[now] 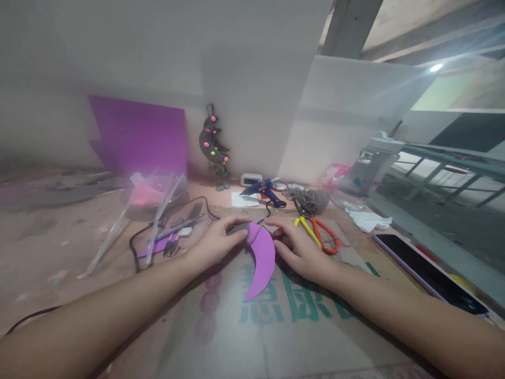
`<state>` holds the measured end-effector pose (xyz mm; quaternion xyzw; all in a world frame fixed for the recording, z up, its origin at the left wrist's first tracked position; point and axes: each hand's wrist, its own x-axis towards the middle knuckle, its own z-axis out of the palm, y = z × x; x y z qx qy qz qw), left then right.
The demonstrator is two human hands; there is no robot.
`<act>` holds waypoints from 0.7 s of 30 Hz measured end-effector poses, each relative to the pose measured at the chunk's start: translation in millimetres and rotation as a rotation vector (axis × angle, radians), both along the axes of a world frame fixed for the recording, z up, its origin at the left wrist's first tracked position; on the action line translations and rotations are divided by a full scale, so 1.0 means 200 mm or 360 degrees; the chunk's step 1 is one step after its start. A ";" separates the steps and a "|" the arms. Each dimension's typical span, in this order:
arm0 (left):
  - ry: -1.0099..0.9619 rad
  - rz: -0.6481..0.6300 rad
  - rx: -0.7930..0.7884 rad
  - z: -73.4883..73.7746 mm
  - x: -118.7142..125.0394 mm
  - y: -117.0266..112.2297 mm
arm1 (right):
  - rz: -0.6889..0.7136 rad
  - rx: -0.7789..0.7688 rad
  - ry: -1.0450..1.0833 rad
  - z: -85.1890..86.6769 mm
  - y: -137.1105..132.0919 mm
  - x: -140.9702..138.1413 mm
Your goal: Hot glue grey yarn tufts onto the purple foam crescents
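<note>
My left hand (pixel 221 242) pinches the upper end of a purple crescent moon cutout (pixel 263 258), thumb in front and fingers behind. Grey yarn (pixel 240 229) covers that end, and a loose turn of it crosses the purple face. The crescent's lower tip points down toward me. Just right of the crescent, my right hand (pixel 302 250) has its thumb and index finger apart, the fingertips close to the crescent's edge. Some grey strand shows by its palm; whether the hidden fingers hold it I cannot make out. Both hands are over a cardboard sheet (pixel 221 337) with green and red print.
Behind the hands lie a blue glue gun (pixel 268 190), a grey yarn ball (pixel 311 200) and orange-handled pliers (pixel 326 237). A decorated crescent (pixel 213 142) hangs against the wall. Left are glue sticks (pixel 161 221) and a purple sheet (pixel 145 134); right, a phone (pixel 430 273) and a tissue (pixel 369 221).
</note>
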<state>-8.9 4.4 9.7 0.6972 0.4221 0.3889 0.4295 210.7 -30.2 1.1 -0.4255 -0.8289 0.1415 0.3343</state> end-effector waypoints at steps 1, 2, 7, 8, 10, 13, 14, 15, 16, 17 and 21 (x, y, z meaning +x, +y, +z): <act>0.0022 0.0007 0.0007 0.01 0.00 -0.01 | 0.0022 -0.0010 -0.0010 0.00 0.00 0.00; 0.0051 0.0002 0.0005 0.02 0.00 -0.01 | 0.0039 -0.0018 -0.0016 0.01 0.00 0.00; 0.0149 -0.0020 -0.0027 0.02 0.00 -0.01 | 0.0032 -0.0108 0.0002 0.02 0.00 0.00; 0.0162 -0.0025 -0.0024 0.02 0.00 -0.01 | 0.0020 -0.0134 0.0012 0.02 0.00 0.00; 0.0179 -0.0050 -0.0009 0.01 0.00 0.00 | -0.0006 -0.0191 0.0047 0.03 0.00 0.00; 0.0162 -0.0079 0.0015 0.01 0.00 0.00 | -0.0048 -0.0307 0.0105 0.02 -0.01 0.01; 0.0153 -0.0082 0.0016 0.00 0.00 0.00 | -0.0066 -0.0356 0.0121 0.02 -0.01 0.01; 0.0142 -0.0084 0.0013 0.00 0.00 0.00 | -0.0075 -0.0410 0.0153 0.02 -0.01 0.01; 0.0123 -0.0083 0.0008 0.00 0.00 0.00 | -0.0066 -0.0470 0.0212 0.01 -0.01 0.01; 0.0101 -0.0088 -0.0001 -0.01 0.00 0.00 | -0.0040 -0.0537 0.0306 0.01 0.00 0.01; -0.0010 -0.0132 -0.0085 -0.04 0.00 0.00 | 0.0085 -0.0884 0.0723 0.02 0.02 0.00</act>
